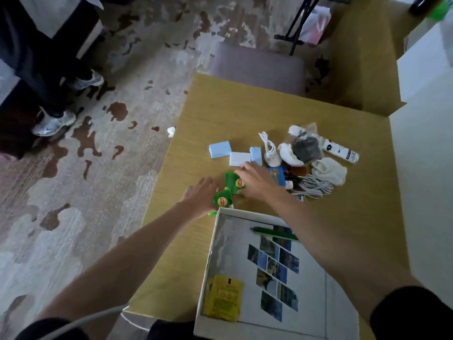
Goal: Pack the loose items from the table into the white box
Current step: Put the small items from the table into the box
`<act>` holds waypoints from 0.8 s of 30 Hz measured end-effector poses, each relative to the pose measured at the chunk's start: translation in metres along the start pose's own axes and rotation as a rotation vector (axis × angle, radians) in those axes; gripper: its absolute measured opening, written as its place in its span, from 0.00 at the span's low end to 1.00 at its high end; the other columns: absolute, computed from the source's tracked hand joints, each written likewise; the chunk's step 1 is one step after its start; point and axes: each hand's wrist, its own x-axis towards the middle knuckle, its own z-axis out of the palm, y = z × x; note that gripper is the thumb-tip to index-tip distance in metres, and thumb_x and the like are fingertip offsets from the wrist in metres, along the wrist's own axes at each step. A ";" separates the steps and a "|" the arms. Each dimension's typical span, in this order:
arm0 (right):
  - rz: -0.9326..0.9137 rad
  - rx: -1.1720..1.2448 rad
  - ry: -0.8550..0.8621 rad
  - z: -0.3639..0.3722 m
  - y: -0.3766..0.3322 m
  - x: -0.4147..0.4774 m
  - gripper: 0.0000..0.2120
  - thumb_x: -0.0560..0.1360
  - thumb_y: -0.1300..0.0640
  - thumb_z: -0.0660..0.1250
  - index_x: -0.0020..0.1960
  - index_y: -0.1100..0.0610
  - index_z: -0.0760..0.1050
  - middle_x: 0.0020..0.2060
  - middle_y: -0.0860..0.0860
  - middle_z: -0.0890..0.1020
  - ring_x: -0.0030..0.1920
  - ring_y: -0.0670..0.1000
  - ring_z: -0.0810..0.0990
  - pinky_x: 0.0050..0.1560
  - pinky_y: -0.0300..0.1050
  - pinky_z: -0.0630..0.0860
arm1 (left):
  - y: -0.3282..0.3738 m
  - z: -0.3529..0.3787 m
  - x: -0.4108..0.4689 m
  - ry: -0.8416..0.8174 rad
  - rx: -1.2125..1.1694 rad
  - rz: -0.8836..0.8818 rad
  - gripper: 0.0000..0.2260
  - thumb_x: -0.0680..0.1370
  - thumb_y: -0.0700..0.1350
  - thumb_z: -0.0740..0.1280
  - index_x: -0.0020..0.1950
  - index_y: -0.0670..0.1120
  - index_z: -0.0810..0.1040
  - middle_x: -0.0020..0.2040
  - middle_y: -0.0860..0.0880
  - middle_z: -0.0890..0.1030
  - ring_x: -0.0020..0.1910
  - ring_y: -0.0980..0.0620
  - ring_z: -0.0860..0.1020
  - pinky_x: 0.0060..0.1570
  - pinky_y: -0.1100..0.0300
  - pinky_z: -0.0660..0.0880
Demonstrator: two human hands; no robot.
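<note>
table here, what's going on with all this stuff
A person is packing loose items into the white box. Both hands are on green tea packets just beyond it: the left hand by one packet, the right hand on another. A yellow packet and green pen are already inside.

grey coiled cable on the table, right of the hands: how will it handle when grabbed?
The grey cable lies in a loose, untied coil, so it will probably flop and unwind if lifted by one strand. It looks thin, likely light. It touches the white cloth bundle and small items beside it, so pulling may drag those along.
</note>
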 end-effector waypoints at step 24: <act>-0.097 0.931 0.302 -0.081 -0.019 -0.136 0.17 0.76 0.51 0.69 0.60 0.60 0.77 0.50 0.50 0.81 0.46 0.49 0.79 0.46 0.44 0.72 | 0.040 -0.105 -0.112 0.553 -0.673 -0.078 0.06 0.75 0.40 0.68 0.48 0.49 0.82 0.41 0.54 0.83 0.36 0.67 0.77 0.35 0.73 0.71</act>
